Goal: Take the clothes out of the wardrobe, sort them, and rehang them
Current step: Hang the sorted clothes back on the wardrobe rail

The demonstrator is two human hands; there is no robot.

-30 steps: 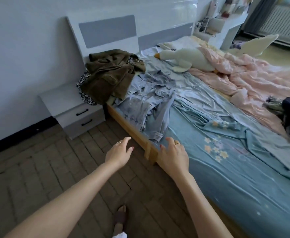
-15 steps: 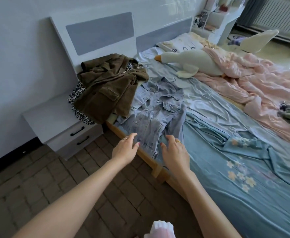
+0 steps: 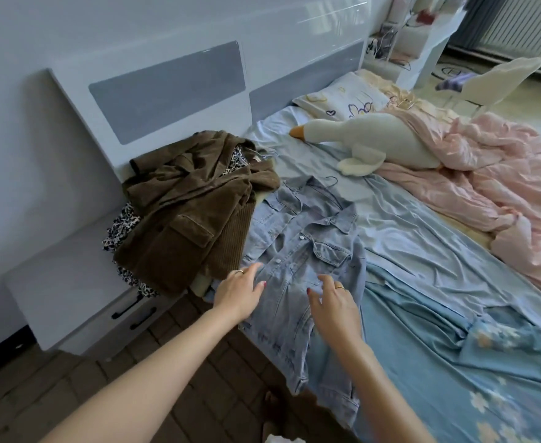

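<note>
On the near left edge of the bed [image 3: 422, 270], seen from the head camera, a pale denim jacket [image 3: 298, 251] lies spread front-up on the blue sheet. Its long axis runs from the collar at the far end, where the hook of a hanger [image 3: 331, 180] shows, down to the hem at the near end, which droops over the bed's edge toward the brick floor [image 3: 70, 388]. That line runs almost straight away from the person, tilted a little to the left at the far end.

Both hands are over the lower half of the jacket. The left hand [image 3: 238, 290] is at the jacket's left edge, fingers straight and spread, tips on or just above the cloth by the button placket; it grips nothing. The right hand [image 3: 333, 300] is just right of the placket, fingers loosely bent over the denim, and also holds nothing that can be seen; whether its fingertips press the cloth I cannot tell. The two hands flank the jacket's centre line and are about equally near to it; the collar and hanger lie well beyond both.

Just left of the jacket, touching its shoulder, a brown corduroy coat [image 3: 192, 212] is heaped over a black-and-white patterned garment [image 3: 120, 223] and hangs partly over the grey nightstand [image 3: 70, 282]. To the far right lie a white goose plush [image 3: 387, 137] and a pink quilt [image 3: 486, 174].

My judgement is that the coming move is a reach forward along the jacket's length to the shoulders or hanger.
</note>
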